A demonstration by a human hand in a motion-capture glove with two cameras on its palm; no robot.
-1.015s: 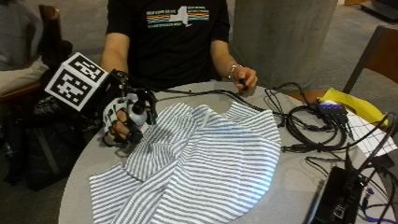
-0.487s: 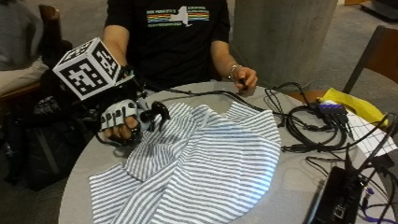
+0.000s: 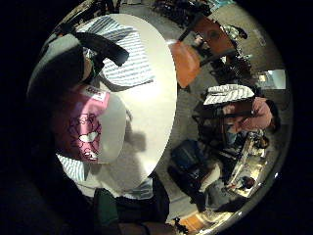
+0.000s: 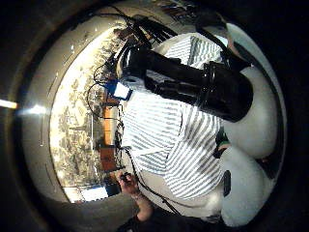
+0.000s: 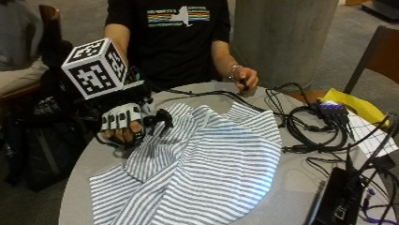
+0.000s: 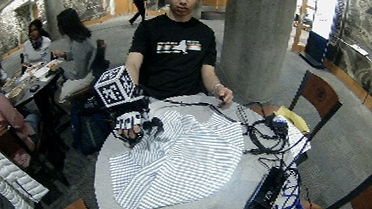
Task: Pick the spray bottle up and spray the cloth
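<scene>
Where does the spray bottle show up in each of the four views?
Outside view: spray bottle in the gloved right hand, over the striped cloth.
Wide outside view: same.
Thumb-side palm view: black nozzle.
Little-finger-side palm view: pink-labelled body.
Shared landmark: the striped cloth.

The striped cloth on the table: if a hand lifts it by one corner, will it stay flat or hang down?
The striped cloth probably hangs limp: it already lies in soft folds and wrinkles on the table. It looks thin, so likely light.

Black cables (image 5: 312,126) coiled on round table (image 5: 87,159); yellow sheet (image 5: 352,104) at its edge.
</scene>
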